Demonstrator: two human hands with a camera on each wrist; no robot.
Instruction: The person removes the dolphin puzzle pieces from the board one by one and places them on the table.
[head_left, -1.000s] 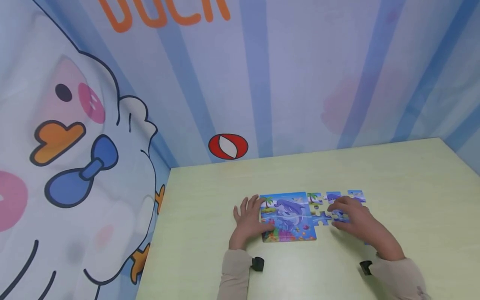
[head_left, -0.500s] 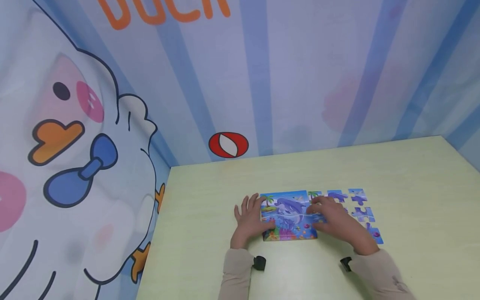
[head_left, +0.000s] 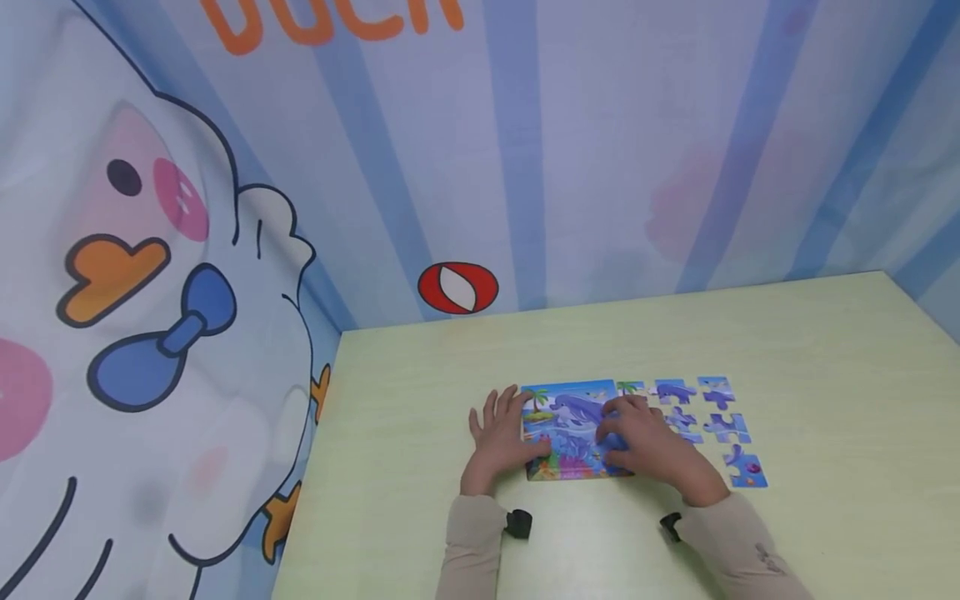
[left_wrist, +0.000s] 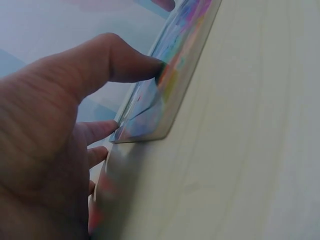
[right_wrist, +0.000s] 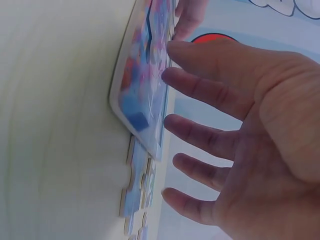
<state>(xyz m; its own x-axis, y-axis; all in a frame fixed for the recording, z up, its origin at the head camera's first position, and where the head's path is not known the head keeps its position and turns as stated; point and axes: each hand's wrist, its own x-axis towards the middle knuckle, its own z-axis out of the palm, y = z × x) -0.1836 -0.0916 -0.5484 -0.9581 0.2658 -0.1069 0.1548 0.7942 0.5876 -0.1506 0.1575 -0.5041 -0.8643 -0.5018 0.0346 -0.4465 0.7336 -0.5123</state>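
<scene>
A flat dolphin picture puzzle board (head_left: 568,425) lies on the table. My left hand (head_left: 497,437) rests at its left side, fingers spread. In the left wrist view the thumb (left_wrist: 135,67) presses on the board's face near the edge, with other fingertips at the far edge. My right hand (head_left: 651,446) is over the board's right part, fingers loosely bent. In the right wrist view its fingertips (right_wrist: 172,122) are spread close over the board, with nothing seen between them. This hand hides the board's right edge in the head view.
Several loose jigsaw pieces lie right of the board, among them a dolphin piece (head_left: 675,392), a blue piece (head_left: 726,427) and a nearer one (head_left: 746,468). The pale table (head_left: 412,400) meets a striped blue wall cloth (head_left: 517,208) behind.
My right hand has moved left from above the loose pieces to above the board, uncovering several pieces at the right. The left hand stays in about the same place.
</scene>
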